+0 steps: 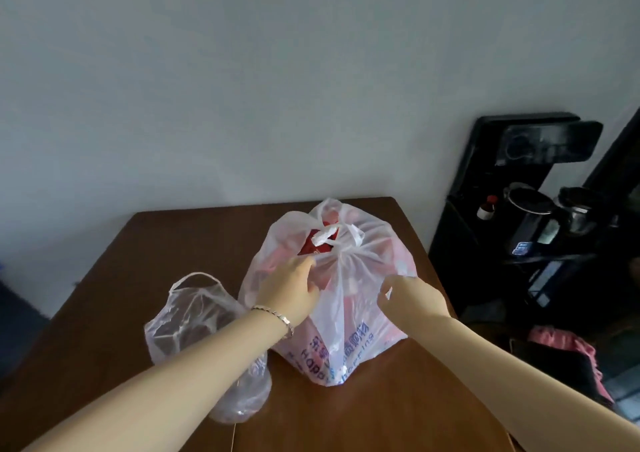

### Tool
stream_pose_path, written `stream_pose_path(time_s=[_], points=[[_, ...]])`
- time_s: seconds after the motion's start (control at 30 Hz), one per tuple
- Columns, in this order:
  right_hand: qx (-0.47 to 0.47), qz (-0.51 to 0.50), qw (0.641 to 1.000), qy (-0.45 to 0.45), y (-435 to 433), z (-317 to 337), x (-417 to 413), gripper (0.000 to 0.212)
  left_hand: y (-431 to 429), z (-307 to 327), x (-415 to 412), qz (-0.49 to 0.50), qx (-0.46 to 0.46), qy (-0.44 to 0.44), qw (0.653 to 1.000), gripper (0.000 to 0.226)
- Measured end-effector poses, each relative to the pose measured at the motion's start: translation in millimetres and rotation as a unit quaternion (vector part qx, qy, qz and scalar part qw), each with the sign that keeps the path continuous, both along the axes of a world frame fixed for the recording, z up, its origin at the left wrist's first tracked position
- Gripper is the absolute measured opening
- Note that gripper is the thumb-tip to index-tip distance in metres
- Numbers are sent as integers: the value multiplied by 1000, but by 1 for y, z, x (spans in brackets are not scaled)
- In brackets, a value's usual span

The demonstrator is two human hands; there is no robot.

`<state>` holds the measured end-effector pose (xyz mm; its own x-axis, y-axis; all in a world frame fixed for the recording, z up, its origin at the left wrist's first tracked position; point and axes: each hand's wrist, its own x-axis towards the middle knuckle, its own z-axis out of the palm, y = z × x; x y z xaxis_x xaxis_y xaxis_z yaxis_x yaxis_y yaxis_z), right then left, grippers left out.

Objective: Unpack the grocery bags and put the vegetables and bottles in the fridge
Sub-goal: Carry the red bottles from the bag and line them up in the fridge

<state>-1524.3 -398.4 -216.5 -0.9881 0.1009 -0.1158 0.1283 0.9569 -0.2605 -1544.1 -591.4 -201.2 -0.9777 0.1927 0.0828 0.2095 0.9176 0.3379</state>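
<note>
Centrally on the brown table (166, 264) stands the knotted white grocery bag (349, 316); a clear bag (194, 320) lies just left of it. The left hand (291, 289) pinches plastic below the knot, and the right hand (412, 296) grips the bag's right flank, fingers curled.

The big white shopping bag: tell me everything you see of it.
The big white shopping bag stands upright on the table, thin translucent plastic, handles knotted on top, blue and red print low in front, red goods showing through. The left hand grips it under the knot; the right hand pinches its right side.
</note>
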Motion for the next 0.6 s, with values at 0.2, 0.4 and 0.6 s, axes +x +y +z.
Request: stream_pose_path(time_s=[0.2,0.4,0.6], points=[[-59,-26,996,62,-17,-2,-70,35,23,-19,-96,-37,1,3,999,55],[-69,-22,994,81,-23,-17,-117,36,44,-38,-130,-10,123,-54,991,27],[-230,-23,966,115,-24,-23,-118,18,15,-46,-131,-73,76,81,991,28]])
